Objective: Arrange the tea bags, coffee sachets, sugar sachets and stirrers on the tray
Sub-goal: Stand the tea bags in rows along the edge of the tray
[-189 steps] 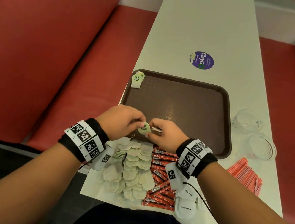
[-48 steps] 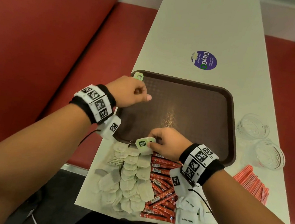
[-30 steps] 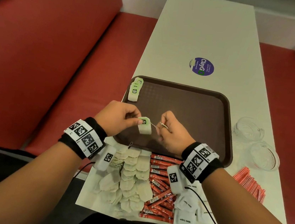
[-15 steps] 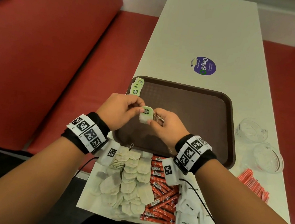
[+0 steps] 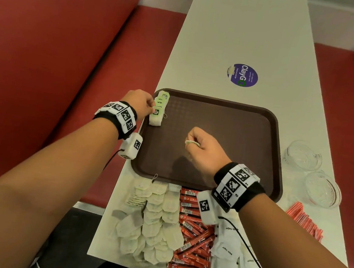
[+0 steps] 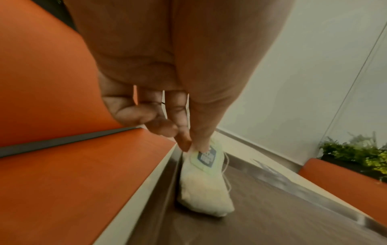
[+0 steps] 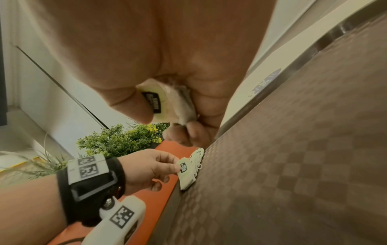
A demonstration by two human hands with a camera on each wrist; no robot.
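- Nearest the person, loose tea bags (image 5: 151,224), red coffee sachets (image 5: 192,236) and white sugar sachets (image 5: 228,253) are lying side by side along the near edge of the tabletop (image 5: 240,30), the sugar partly hidden under the right wrist.
- Orange stirrers (image 5: 304,223) are lying near the tabletop's right edge, apart from the tray (image 5: 279,146).
- The tray's near rim is sitting just beyond the piles; the top tea bags are touching or almost touching it.
- The right hand (image 5: 203,150) is hovering over the tray's middle with its grip curled round a folded bag (image 7: 165,102), green tag showing between thumb and fingers.
- Most of the tray floor is lying bare to the right of and beyond that hand, giving open room up to the far and right rims.
- The left hand (image 5: 139,104) is reaching over the tray's left rim; its grip is narrow, thumb and fingertips pinching the tag of the nearest bag (image 5: 155,118) in a row (image 5: 160,104).
- That row is lining the tray's left wall, running into the far left corner, each bag overlapping the next.
- Two glass bowls (image 5: 314,173) are standing on the tabletop right of the tray, close to the edge.
- Beyond the tray a round purple sticker (image 5: 242,75) is lying on the tabletop.
- Red benches (image 5: 57,63) are flanking both long edges.
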